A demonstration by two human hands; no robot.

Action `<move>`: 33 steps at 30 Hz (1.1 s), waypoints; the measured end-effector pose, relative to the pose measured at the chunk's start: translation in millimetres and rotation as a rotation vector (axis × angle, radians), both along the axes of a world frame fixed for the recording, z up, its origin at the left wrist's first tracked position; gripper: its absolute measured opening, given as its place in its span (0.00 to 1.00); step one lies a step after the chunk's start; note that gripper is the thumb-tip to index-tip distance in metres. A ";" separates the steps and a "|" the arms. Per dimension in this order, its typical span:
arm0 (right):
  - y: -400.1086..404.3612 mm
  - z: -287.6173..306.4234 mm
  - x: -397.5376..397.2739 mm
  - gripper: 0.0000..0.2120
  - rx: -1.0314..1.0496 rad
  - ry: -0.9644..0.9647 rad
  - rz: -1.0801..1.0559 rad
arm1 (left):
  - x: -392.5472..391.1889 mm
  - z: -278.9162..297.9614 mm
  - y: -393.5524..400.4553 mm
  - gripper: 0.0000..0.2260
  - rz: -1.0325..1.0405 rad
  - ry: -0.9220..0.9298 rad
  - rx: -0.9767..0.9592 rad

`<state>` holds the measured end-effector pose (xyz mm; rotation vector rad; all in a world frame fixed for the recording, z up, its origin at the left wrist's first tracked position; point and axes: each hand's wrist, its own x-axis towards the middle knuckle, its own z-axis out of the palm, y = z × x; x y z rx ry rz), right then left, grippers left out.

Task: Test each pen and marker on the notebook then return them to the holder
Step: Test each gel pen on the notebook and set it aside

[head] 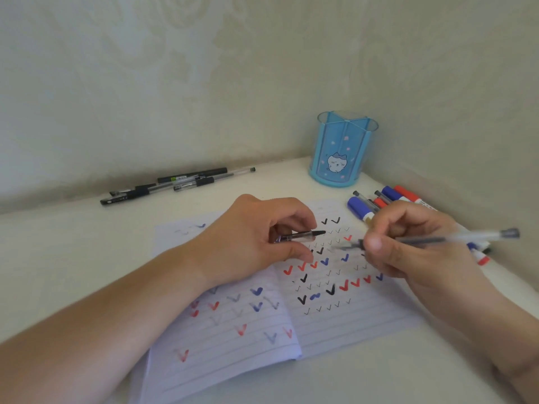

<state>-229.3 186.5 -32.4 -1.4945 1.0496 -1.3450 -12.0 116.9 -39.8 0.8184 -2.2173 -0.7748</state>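
— Over the notebook [320, 301], what does each hand hold?
— Left hand [256, 237] pinches a pen cap [303, 236]; right hand [414, 243] grips the pen [455, 238]. Holder [341, 153] stands behind.

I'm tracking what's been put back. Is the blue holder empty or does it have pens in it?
Empty, as far as shown: the blue holder stands upright, with no pens rising above its rim or visible through its clear walls.
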 end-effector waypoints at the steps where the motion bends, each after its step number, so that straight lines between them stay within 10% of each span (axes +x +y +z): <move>1: 0.5 1.2 -1.1 0.18 0.001 -0.016 0.045 | -0.2 -0.3 0.0 0.13 0.003 0.004 -0.002; 4: -0.3 3.4 -2.5 0.04 -0.012 -0.025 0.073 | -1.1 -0.5 1.4 0.11 0.006 0.007 -0.034; 20: 0.3 2.5 3.9 0.18 -0.016 -0.044 0.050 | -3.1 3.5 7.5 0.07 0.013 0.126 -0.040; 33: 1.7 0.6 11.3 0.04 -0.041 0.035 0.017 | -5.3 0.7 13.3 0.09 -0.079 0.123 -0.130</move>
